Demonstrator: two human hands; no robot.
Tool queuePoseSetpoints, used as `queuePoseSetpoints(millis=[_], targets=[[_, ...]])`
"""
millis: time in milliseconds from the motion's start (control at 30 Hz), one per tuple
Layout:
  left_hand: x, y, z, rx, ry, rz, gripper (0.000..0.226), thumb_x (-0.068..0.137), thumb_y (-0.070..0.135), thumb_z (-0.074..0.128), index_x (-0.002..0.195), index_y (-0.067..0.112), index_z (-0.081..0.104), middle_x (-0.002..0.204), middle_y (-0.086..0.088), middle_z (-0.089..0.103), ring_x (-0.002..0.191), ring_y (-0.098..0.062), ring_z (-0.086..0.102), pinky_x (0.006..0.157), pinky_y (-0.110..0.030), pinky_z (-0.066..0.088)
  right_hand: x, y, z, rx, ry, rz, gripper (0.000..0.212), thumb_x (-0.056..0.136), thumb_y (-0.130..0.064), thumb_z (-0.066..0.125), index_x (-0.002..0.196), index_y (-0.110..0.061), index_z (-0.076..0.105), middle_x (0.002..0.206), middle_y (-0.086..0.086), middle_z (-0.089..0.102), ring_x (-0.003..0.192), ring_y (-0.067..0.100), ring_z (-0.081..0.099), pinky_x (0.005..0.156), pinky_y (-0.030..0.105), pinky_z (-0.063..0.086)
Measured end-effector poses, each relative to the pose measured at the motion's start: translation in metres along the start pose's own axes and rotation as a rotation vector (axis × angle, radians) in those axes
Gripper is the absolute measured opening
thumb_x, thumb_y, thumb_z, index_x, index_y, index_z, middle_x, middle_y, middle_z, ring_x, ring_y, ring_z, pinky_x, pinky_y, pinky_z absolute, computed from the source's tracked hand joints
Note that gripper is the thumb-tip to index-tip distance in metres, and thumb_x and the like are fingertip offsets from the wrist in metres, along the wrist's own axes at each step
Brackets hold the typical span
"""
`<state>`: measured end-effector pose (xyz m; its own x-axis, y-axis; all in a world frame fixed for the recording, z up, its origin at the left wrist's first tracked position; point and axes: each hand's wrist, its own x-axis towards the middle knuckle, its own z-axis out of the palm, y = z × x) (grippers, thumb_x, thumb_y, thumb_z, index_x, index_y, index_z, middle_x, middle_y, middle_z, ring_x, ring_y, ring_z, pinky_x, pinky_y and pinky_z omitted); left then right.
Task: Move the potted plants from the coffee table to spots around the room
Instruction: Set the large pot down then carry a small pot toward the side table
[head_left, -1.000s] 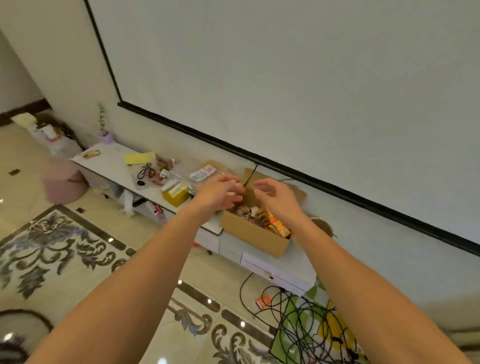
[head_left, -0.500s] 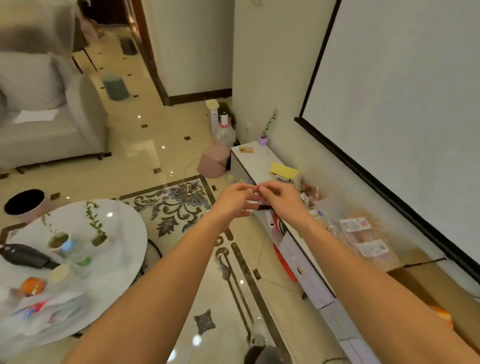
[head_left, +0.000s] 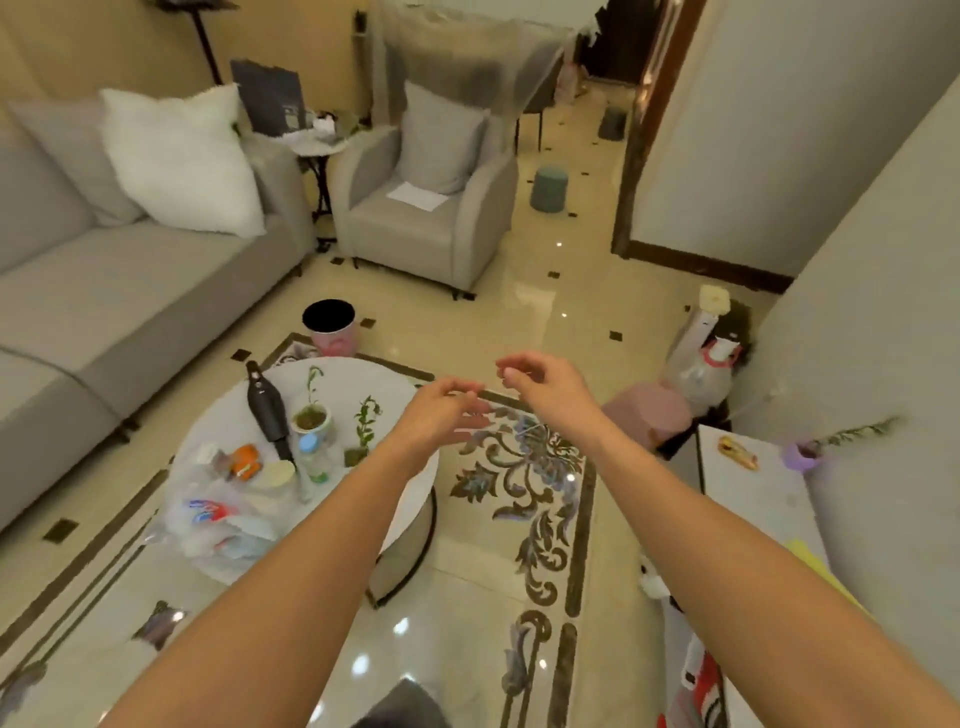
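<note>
Two small potted plants stand on the round white coffee table (head_left: 400, 395): one in a white pot (head_left: 310, 418), another thin green one in a small dark pot (head_left: 360, 447) to its right. A third plant in a purple pot (head_left: 802, 456) sits on the white cabinet at the right by the wall. My left hand (head_left: 441, 410) hovers over the table's right edge, fingers loosely apart and holding nothing. My right hand (head_left: 535, 382) is raised just right of it, fingers curled, with nothing visible in it.
The table also carries a black handheld device (head_left: 265, 408), a small bottle (head_left: 313, 460) and plastic bags. A pink bin (head_left: 331, 327) stands behind it, a grey sofa (head_left: 104, 291) left, an armchair (head_left: 426, 208) ahead. A pink stool (head_left: 647, 415) and water jug (head_left: 698, 371) stand right.
The view has swung left from the wall cabinet and cardboard box to the living room. My hands, which touched each other before, have moved apart and now hover over the coffee table's right edge.
</note>
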<state>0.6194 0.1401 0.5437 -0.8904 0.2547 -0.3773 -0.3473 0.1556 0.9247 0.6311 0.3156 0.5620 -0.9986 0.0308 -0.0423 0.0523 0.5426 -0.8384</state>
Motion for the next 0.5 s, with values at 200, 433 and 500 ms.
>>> queuePoseSetpoints(millis=[200, 433, 500], targets=[[0.090, 0.015, -0.054, -0.091, 0.204, -0.004, 0.022, 0.098, 0.014, 0.057, 0.116, 0.019, 0.067, 0.105, -0.004, 0.077, 0.097, -0.020, 0.074, 0.082, -0.032, 0.058, 0.133, -0.006, 0.045, -0.043, -0.186, -0.122, 0.023, 0.102, -0.020, 0.061, 0.121, -0.021, 0.073, 0.114, -0.005, 0.074, 0.108, 0.012, 0.066, 0.095, 0.026, 0.051], [0.175, 0.024, -0.120, -0.171, 0.389, -0.031, 0.020, 0.100, 0.018, 0.056, 0.115, 0.024, 0.068, 0.106, -0.001, 0.077, 0.099, -0.018, 0.074, 0.090, -0.035, 0.058, 0.265, -0.009, 0.089, -0.063, -0.371, -0.161, 0.021, 0.101, -0.014, 0.061, 0.117, -0.018, 0.074, 0.115, -0.002, 0.075, 0.108, 0.013, 0.067, 0.097, 0.028, 0.052], [0.190, 0.017, -0.139, -0.203, 0.466, -0.057, 0.022, 0.102, 0.019, 0.053, 0.118, 0.024, 0.067, 0.108, -0.002, 0.076, 0.099, -0.019, 0.074, 0.088, -0.033, 0.058, 0.295, -0.009, 0.107, -0.073, -0.446, -0.171, 0.022, 0.101, -0.014, 0.060, 0.118, -0.019, 0.073, 0.114, -0.002, 0.074, 0.107, 0.013, 0.067, 0.095, 0.026, 0.052]])
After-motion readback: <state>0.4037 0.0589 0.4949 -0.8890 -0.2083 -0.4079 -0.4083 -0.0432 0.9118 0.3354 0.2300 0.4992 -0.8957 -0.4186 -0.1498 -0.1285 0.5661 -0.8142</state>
